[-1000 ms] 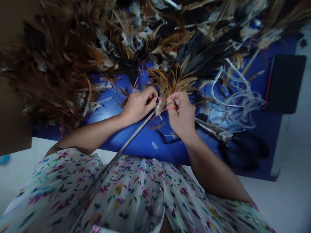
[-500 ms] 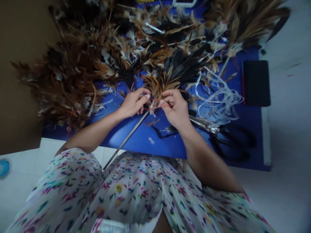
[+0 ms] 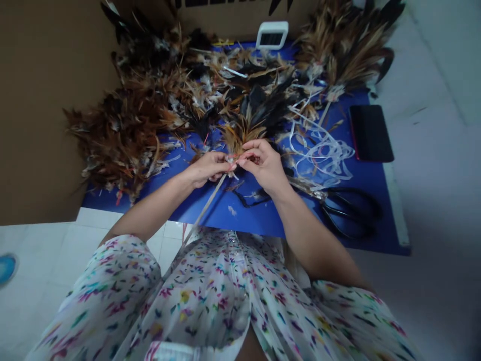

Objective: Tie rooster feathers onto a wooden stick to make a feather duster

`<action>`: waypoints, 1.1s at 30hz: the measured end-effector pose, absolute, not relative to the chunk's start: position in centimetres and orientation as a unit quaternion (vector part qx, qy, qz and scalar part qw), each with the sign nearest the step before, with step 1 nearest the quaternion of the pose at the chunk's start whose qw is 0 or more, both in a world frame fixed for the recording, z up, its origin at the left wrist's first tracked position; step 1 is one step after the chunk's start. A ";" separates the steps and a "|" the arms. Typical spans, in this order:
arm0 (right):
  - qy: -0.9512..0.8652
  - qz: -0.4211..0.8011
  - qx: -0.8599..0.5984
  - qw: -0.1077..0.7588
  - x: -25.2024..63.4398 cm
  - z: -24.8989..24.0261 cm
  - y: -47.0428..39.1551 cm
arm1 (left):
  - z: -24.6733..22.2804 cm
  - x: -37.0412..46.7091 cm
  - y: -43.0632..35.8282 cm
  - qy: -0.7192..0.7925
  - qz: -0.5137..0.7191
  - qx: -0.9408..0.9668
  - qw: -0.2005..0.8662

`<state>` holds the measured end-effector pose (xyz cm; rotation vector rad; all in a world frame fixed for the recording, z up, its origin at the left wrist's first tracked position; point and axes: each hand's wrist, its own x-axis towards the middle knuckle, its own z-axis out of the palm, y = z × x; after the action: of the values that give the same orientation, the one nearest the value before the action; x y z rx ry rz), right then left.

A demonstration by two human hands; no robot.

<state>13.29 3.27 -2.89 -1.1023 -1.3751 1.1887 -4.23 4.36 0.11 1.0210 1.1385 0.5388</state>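
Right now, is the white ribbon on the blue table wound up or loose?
Loose: the white ribbon lies in tangled, overlapping loops on the blue table, beside the black-handled scissors.

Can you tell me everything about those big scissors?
The scissors lie flat on the blue table, to the right, and no hand is gripping them. They have two big, shiny black handle loops and silvery blades that look like metal, joined near the middle. The blades point toward the right hand, and its wrist hides their tips. White ribbon lies close by; I can't tell if it touches them.
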 end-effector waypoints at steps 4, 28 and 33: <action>-0.588 0.463 -0.444 0.493 13.3 -2.5 2.7 | -0.2 -4.2 3.8 0.483 0.318 0.447 0.683; -0.593 -0.113 -0.786 0.131 32.6 -4.1 -7.8 | 3.9 -4.5 6.9 0.418 0.463 0.392 0.676; -0.616 -0.139 -0.757 0.170 33.3 -5.4 -7.6 | 5.1 -4.0 7.5 0.409 0.485 0.385 0.670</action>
<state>33.33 -7.59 -5.44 -2.1497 -1.7488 -0.3959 -3.97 7.47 5.10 0.8685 0.9226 1.0924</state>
